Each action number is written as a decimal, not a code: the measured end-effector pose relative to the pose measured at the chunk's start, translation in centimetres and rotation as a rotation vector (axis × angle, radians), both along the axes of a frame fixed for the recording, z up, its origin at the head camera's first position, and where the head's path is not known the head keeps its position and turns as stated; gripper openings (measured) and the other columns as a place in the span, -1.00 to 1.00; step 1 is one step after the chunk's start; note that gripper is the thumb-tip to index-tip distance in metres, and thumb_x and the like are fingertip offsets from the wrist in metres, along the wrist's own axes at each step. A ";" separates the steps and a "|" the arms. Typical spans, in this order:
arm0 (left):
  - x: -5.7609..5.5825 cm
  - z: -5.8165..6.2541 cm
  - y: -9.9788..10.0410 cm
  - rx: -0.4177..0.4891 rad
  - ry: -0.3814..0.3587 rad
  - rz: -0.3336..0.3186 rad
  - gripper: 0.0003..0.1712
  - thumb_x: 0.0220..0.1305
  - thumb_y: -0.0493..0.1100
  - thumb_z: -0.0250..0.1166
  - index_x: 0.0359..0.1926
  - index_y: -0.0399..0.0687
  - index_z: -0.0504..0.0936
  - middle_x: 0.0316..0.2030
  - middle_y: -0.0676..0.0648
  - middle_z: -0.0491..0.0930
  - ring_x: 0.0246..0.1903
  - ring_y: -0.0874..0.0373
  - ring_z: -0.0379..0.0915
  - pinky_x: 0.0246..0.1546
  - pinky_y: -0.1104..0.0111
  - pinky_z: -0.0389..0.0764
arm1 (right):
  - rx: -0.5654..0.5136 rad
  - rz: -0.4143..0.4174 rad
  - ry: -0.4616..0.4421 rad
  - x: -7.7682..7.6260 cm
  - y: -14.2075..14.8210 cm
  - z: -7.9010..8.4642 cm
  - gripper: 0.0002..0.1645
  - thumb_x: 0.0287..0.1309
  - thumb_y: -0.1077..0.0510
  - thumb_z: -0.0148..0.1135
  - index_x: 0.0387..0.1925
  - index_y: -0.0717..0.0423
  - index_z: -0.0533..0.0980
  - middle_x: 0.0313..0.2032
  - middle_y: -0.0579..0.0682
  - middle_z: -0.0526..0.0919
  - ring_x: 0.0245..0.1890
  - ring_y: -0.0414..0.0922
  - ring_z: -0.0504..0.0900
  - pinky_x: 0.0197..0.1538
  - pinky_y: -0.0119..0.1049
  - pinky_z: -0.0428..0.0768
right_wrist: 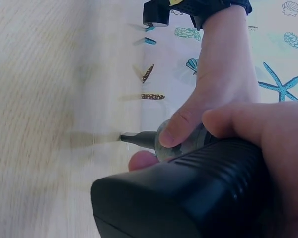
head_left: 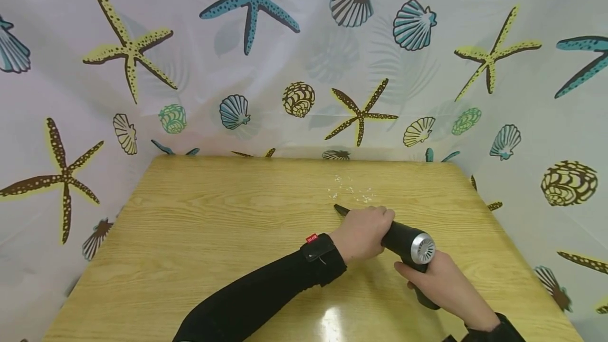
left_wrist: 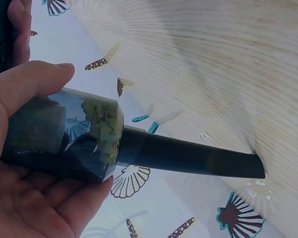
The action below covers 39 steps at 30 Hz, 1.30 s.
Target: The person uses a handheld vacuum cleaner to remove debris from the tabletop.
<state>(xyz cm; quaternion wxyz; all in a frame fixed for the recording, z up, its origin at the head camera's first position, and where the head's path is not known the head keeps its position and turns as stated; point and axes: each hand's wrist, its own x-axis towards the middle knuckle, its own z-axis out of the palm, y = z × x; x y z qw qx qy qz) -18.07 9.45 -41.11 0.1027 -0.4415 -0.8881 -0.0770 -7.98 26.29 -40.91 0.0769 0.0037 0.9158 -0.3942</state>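
Note:
A black handheld vacuum cleaner (head_left: 401, 239) with a silver vented end cap is held tilted above the wooden table. My left hand (head_left: 363, 231) grips its front part, thumb and fingers round the clear dust cup (left_wrist: 107, 131). Out of the cup runs a narrow black nozzle (left_wrist: 188, 157), its tip low over the table. My right hand (head_left: 444, 284) holds the handle, whose dark butt (right_wrist: 144, 198) fills the lower part of the right wrist view. Small white bits (head_left: 351, 190) lie scattered just beyond the nozzle tip; whether the tip touches the table I cannot tell.
The light wooden table (head_left: 214, 215) reaches back to a white curtain (head_left: 285, 67) printed with starfish and shells, which also hangs along both sides. A bright reflection shows near the table's front.

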 end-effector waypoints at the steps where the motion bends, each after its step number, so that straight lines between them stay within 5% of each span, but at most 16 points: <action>1: -0.1 -0.1 0.0 0.006 -0.006 -0.003 -0.48 -0.10 -0.01 0.48 -0.12 -0.02 0.48 -0.27 0.06 0.52 -0.35 0.27 0.41 -0.41 0.40 0.59 | 0.000 -0.006 0.002 0.0 -0.1 -0.1 -0.33 0.10 -0.06 0.33 0.10 0.28 0.38 -0.44 0.13 0.61 -0.55 -0.05 0.60 -0.34 -0.16 0.52; 39: -2.5 -0.5 -0.7 0.054 -0.029 -0.011 -0.49 -0.09 -0.04 0.48 -0.11 -0.01 0.47 -0.27 0.07 0.51 -0.36 0.29 0.40 -0.38 0.41 0.57 | 0.001 -0.044 0.013 -2.0 -1.5 -0.5 -0.24 0.12 -0.03 0.30 0.25 0.24 0.26 -0.35 0.15 0.61 -0.53 -0.05 0.61 -0.34 -0.16 0.53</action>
